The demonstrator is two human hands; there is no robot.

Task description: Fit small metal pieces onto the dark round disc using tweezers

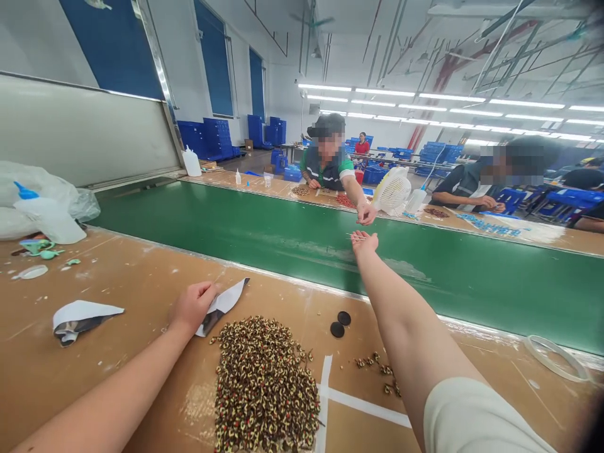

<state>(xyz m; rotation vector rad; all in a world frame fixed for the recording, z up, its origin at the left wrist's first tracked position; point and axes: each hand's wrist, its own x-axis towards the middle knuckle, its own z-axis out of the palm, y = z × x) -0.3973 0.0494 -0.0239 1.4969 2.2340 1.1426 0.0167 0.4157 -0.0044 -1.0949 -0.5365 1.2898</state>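
My right hand point(365, 243) reaches far over the green conveyor belt point(283, 217), palm up, with a few thin white sticks point(357, 238) lying across its fingers. Just above it is a co-worker's hand point(366, 213), stretched out from the opposite side; whether it holds anything is too small to tell. My left hand point(192, 305) is closed at the near table, on a folded piece of white and dark paper point(225, 303). Right of that hand spreads a big pile of small brown and yellow pieces with red dots point(267, 384).
Two black round discs point(337, 329), white tape strips point(363, 406) and a few loose brown pieces point(375, 363) lie nearby. Another folded paper point(85, 318) and a white bottle point(51, 217) are at left. Across the belt stand a yellow fan point(392, 192) and seated co-workers.
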